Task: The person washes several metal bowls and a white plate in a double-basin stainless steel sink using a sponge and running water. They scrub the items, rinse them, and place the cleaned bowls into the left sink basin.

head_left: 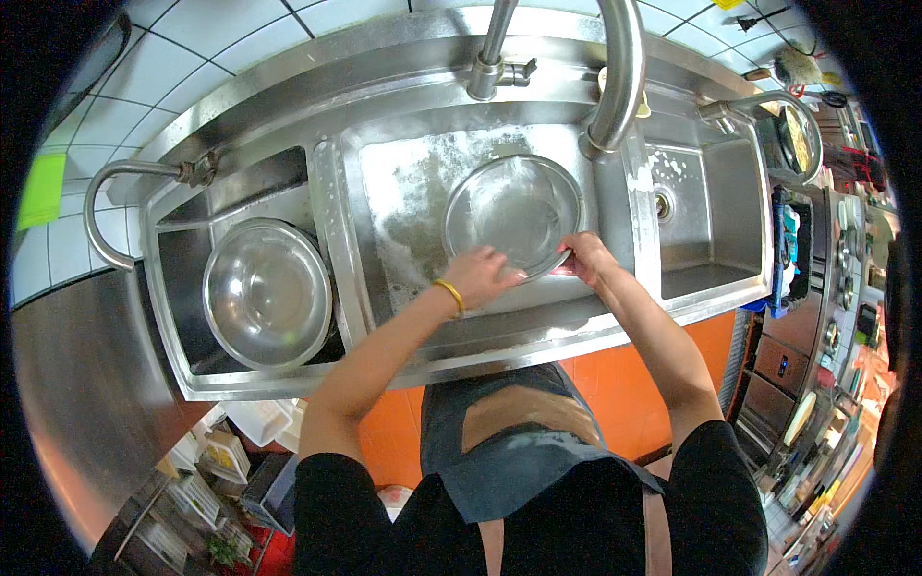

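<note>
A round stainless-steel bowl (513,205) sits in the middle basin of a metal sink (410,237), near its right side. At the bowl's lower right, my right hand (589,259) grips the rim with the thumb on top. My left hand (475,277), with a yellow band at the wrist, is over the bowl's lower left rim. Its fingers are slightly blurred, and whether they grip the rim is unclear. Another metal bowl (268,295) rests in the left basin.
A thick curved metal pipe (623,79) rises behind the bowl, beside a valve (497,75). Faucets arch over the left side (108,187) and the right basin (720,237). A blue crate (779,252) stands at right; storage bins (223,457) are low at left.
</note>
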`<action>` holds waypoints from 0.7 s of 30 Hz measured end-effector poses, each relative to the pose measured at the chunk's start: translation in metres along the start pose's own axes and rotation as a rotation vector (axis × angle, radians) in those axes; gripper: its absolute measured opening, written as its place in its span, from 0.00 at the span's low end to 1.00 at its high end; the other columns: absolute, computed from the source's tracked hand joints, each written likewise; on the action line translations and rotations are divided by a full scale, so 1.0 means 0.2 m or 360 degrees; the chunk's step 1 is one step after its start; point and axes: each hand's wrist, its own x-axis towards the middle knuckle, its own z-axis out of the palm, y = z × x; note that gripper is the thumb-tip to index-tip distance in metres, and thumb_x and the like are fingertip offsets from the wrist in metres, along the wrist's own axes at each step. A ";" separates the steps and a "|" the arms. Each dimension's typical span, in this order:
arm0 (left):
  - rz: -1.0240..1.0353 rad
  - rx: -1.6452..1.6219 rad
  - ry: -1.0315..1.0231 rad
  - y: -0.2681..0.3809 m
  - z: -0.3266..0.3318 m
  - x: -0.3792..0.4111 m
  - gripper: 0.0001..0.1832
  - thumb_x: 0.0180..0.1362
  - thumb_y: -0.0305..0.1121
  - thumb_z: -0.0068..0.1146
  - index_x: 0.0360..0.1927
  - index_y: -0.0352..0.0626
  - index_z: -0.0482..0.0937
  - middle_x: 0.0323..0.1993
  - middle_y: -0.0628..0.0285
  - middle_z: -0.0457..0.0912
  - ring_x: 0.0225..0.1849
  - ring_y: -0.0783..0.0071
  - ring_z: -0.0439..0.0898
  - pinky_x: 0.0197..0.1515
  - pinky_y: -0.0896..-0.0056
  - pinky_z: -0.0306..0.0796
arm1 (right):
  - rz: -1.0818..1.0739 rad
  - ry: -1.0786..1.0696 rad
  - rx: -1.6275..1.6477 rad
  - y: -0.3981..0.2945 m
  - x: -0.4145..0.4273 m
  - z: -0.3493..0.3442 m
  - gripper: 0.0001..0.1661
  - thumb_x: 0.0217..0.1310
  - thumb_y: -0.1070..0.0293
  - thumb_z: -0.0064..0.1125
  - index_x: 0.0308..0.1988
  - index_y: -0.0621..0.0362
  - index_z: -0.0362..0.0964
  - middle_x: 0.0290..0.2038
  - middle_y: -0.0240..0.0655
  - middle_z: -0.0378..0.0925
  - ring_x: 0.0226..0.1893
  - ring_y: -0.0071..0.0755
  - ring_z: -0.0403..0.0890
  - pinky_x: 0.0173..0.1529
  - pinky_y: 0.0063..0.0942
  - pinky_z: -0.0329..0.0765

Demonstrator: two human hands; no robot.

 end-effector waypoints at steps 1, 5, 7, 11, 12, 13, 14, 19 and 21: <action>0.0071 -0.0047 0.0173 0.06 0.03 0.00 0.23 0.60 0.50 0.43 0.41 0.38 0.76 0.45 0.48 0.74 0.48 0.53 0.75 0.51 0.54 0.70 | 0.0002 -0.0019 -0.0003 0.02 0.03 -0.02 0.10 0.53 0.75 0.49 0.35 0.73 0.67 0.30 0.46 0.75 0.24 0.43 0.81 0.28 0.36 0.84; 0.0265 -0.0268 0.0726 0.18 0.07 0.05 0.18 0.59 0.44 0.51 0.40 0.37 0.74 0.38 0.48 0.75 0.43 0.49 0.76 0.44 0.54 0.71 | 0.0073 -0.0095 -0.0298 -0.07 -0.04 0.03 0.31 0.65 0.53 0.44 0.52 0.74 0.63 0.41 0.55 0.75 0.35 0.48 0.82 0.38 0.40 0.83; 0.0225 -0.0390 0.0855 0.20 -0.03 0.06 0.16 0.59 0.40 0.52 0.41 0.35 0.73 0.34 0.49 0.77 0.38 0.50 0.78 0.40 0.56 0.73 | -0.0086 -0.0122 -0.0201 -0.14 -0.09 0.02 0.43 0.65 0.40 0.37 0.60 0.70 0.54 0.46 0.58 0.73 0.44 0.50 0.79 0.46 0.42 0.80; 0.0031 -0.1062 0.1174 0.13 -0.15 0.08 0.20 0.63 0.43 0.51 0.34 0.32 0.80 0.23 0.57 0.81 0.25 0.74 0.78 0.28 0.68 0.70 | -0.0371 0.0171 -0.0124 -0.04 0.09 -0.15 0.47 0.65 0.33 0.31 0.66 0.62 0.51 0.55 0.53 0.68 0.55 0.48 0.73 0.57 0.40 0.72; -0.0132 -0.1227 0.1118 0.16 -0.25 0.06 0.22 0.63 0.47 0.51 0.32 0.35 0.82 0.20 0.55 0.79 0.23 0.72 0.78 0.27 0.66 0.69 | -0.0304 0.0165 0.0126 0.03 0.22 -0.25 0.43 0.66 0.37 0.32 0.64 0.62 0.54 0.56 0.49 0.68 0.54 0.46 0.73 0.57 0.40 0.72; -0.0333 -0.1382 0.1081 0.16 -0.35 0.01 0.24 0.63 0.51 0.51 0.29 0.39 0.84 0.16 0.52 0.77 0.20 0.70 0.78 0.25 0.64 0.68 | -0.0219 0.0126 0.0356 0.02 0.20 -0.18 0.38 0.68 0.41 0.34 0.62 0.62 0.57 0.57 0.46 0.68 0.54 0.44 0.73 0.56 0.40 0.73; -0.0463 -0.1351 0.1088 0.10 -0.36 0.01 0.27 0.63 0.55 0.48 0.28 0.38 0.84 0.15 0.53 0.76 0.21 0.72 0.77 0.26 0.65 0.68 | -0.0227 0.0066 0.0558 0.02 0.13 -0.15 0.26 0.67 0.55 0.36 0.56 0.60 0.65 0.53 0.43 0.73 0.52 0.41 0.75 0.56 0.42 0.73; -0.1174 -0.0531 0.1078 -0.39 -0.20 0.08 0.37 0.65 0.62 0.32 0.33 0.40 0.85 0.26 0.42 0.80 0.32 0.47 0.80 0.39 0.56 0.71 | -0.0618 -0.0013 0.0559 0.05 0.08 -0.18 0.26 0.69 0.56 0.41 0.57 0.64 0.65 0.54 0.40 0.72 0.54 0.37 0.72 0.61 0.36 0.67; -0.1190 -0.0742 0.1289 -0.63 0.04 0.09 0.30 0.67 0.54 0.35 0.37 0.39 0.83 0.32 0.39 0.80 0.35 0.45 0.79 0.39 0.57 0.72 | -0.0593 0.0132 0.0545 -0.01 0.02 -0.18 0.26 0.69 0.55 0.43 0.56 0.64 0.65 0.54 0.39 0.72 0.52 0.36 0.72 0.60 0.35 0.68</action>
